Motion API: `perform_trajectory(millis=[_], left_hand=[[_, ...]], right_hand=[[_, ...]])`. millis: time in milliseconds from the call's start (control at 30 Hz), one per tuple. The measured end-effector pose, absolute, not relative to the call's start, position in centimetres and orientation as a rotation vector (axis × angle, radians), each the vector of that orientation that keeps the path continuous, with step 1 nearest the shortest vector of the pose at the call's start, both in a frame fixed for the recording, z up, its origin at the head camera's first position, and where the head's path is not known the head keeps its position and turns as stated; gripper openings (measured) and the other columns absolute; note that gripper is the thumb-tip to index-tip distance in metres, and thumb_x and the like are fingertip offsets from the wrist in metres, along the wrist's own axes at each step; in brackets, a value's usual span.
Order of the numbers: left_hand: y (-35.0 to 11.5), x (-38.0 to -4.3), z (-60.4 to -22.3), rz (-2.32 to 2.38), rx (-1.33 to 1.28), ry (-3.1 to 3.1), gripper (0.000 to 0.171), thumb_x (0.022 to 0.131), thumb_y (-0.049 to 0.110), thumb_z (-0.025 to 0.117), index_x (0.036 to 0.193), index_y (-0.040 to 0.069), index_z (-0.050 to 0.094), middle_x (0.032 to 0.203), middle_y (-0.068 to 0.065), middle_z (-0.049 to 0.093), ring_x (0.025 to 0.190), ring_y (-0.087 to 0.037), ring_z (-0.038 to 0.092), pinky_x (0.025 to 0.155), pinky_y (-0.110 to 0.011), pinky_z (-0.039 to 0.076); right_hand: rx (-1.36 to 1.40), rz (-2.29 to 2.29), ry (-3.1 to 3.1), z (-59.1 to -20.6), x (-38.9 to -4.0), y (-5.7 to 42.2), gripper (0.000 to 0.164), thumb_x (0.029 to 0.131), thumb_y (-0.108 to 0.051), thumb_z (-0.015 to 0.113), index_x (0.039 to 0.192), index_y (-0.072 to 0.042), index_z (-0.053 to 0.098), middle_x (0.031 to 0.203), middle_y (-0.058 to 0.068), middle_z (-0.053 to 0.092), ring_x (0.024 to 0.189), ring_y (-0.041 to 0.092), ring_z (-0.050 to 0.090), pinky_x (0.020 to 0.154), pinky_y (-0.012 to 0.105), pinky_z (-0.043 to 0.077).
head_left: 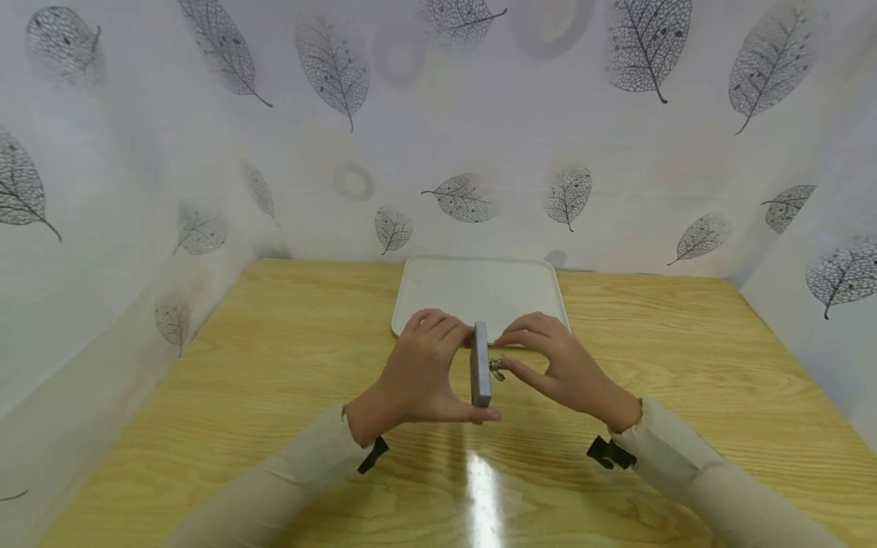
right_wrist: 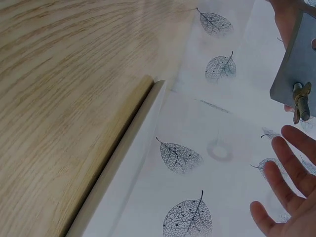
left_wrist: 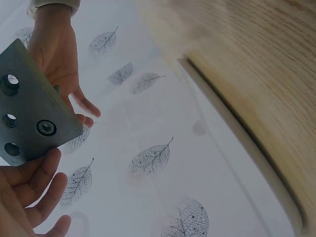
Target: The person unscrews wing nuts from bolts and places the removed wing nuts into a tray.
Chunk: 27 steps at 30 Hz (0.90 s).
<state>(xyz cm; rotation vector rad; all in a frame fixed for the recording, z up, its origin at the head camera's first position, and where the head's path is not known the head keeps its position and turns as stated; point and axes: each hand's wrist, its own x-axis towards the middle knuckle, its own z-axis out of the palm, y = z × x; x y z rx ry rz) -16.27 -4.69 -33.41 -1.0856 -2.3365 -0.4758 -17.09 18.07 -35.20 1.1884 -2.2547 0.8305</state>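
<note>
A thick grey metal plate point(head_left: 481, 365) stands on edge, raised above the table. My left hand point(head_left: 421, 373) grips it by its top and bottom edges, between fingers and thumb. Several round holes and a socket-head bolt point(left_wrist: 46, 128) show on the face in the left wrist view. From the opposite face the bolt's threaded end point(right_wrist: 303, 109) sticks out, carrying a brass wing nut point(right_wrist: 306, 90). My right hand point(head_left: 558, 369) is beside the wing nut, its thumb tip at or against it. Its other fingers point(right_wrist: 291, 163) are spread, loosely bent and apart from the nut.
Behind the hands, a shallow white tray point(head_left: 479, 285) lies at the back of the wood-grain table point(head_left: 308, 365). Leaf-patterned cloth point(head_left: 438, 129) encloses the back and sides. A dark strap point(head_left: 373, 455) sits at each wrist.
</note>
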Motion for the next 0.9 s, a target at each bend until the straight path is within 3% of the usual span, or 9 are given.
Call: perform_trajectory(millis=[133,367,633,900], left_hand=[[-4.73,-16.29,-33.37,-0.477,-1.088,-2.337,0.078,0.049,0.074,0.074,0.098,0.014,0.062,0.088,0.004,0.064,0.090,-0.013,0.056,0.094,-0.038,0.042],[-4.76,-16.25,-33.26,-0.470,-1.086,-2.320,0.078,0.048,0.074,0.074,0.096,0.014,0.062,0.087,0.004,0.064,0.090,-0.013,0.056,0.094,-0.038,0.042],[-4.79,-16.32,-33.40,-0.468,-1.087,-2.309,0.077,0.048,0.074,0.075,0.095,0.014,0.062,0.087,0.004,0.063,0.089,-0.013,0.056,0.094,-0.038,0.042],[-4.87,-16.14,-33.31,-0.481,-1.088,-2.317,0.078,0.048,0.074,0.074,0.097,0.015,0.063,0.087,0.004,0.064,0.090,-0.012,0.056,0.095,-0.038,0.042]], right_hand=[[1.165,0.821,-2.333,-35.18,-16.96,18.12,0.018,0.083,-0.014,0.070,0.100,-0.012,0.068,0.101,-0.002,0.064,0.100,0.014,0.055,0.088,0.035,0.044],[1.292,0.833,-2.114,-34.99,-17.02,17.85,0.010,0.086,-0.021,0.068,0.091,-0.012,0.068,0.095,0.000,0.064,0.096,0.018,0.056,0.089,0.034,0.040],[1.375,0.797,-1.954,-34.80,-17.08,17.52,0.028,0.094,-0.032,0.055,0.085,-0.010,0.070,0.093,0.004,0.063,0.095,0.022,0.055,0.090,0.033,0.039],[1.288,0.860,-2.146,-34.84,-17.04,17.67,0.029,0.090,-0.033,0.060,0.101,-0.008,0.068,0.103,0.004,0.063,0.099,0.018,0.055,0.088,0.030,0.043]])
